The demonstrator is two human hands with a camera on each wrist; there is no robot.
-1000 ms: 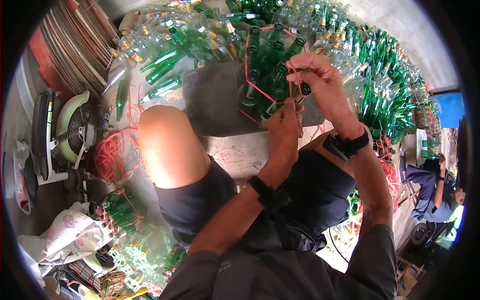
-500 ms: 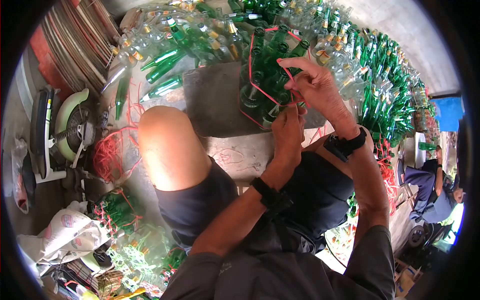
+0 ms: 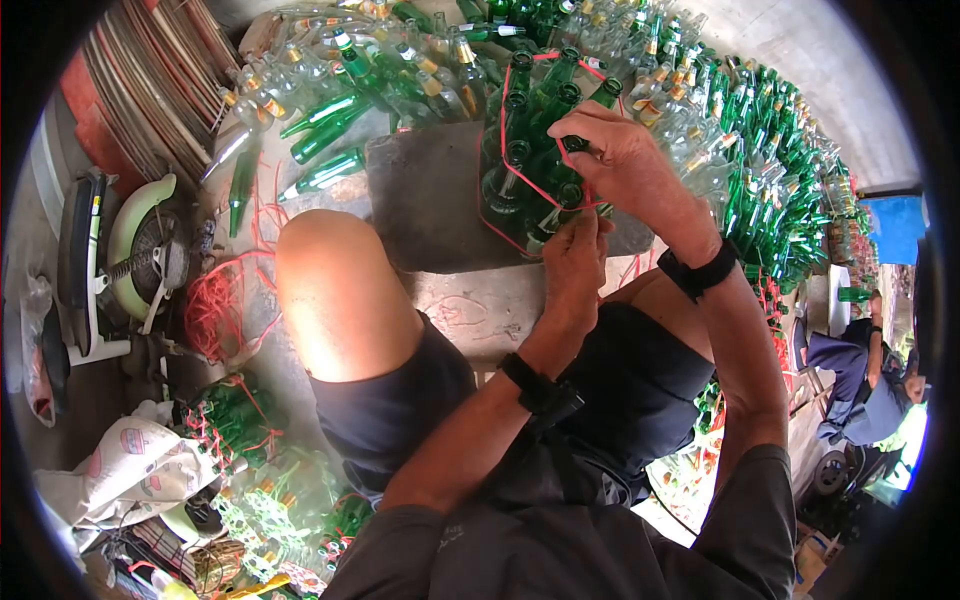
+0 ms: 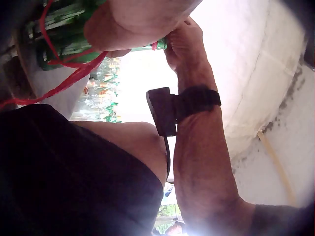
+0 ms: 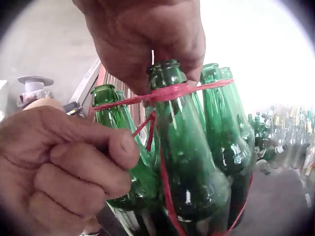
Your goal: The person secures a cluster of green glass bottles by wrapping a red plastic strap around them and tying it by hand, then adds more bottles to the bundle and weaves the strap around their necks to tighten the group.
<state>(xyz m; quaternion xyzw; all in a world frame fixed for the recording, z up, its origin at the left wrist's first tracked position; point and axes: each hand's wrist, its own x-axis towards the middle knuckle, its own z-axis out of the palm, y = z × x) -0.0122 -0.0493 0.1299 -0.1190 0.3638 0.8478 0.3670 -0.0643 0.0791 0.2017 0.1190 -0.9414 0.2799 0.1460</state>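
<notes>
Several green bottles point(image 3: 507, 190) stand bundled on a dark slab point(image 3: 425, 200), with red twine point(image 3: 535, 186) around them. My left hand point(image 3: 577, 262) pinches the twine at the bundle's near side, thumb against curled fingers; the right wrist view shows this left hand point(image 5: 74, 172) beside the bottle necks. At a bottle neck point(image 5: 167, 78) wrapped by the red twine point(image 5: 170, 92), my right hand point(image 5: 147, 39) has its fingers curled behind the neck, pressing the twine there. Its fingertips are hidden in that view. In the left wrist view a red strand point(image 4: 64, 86) trails from the left hand point(image 4: 142, 22).
Loose green and clear bottles point(image 3: 330, 120) lie beyond the slab, with a large heap point(image 3: 760, 170) at the right. A red twine tangle point(image 3: 215, 310), a wheel point(image 3: 145, 240) and a white sack point(image 3: 135, 465) are at the left. Another person point(image 3: 865, 370) sits far right.
My right hand has moved from pulling a raised loop of twine down onto a bottle neck, its fingers now around it. My left hand stays at the near side of the bundle.
</notes>
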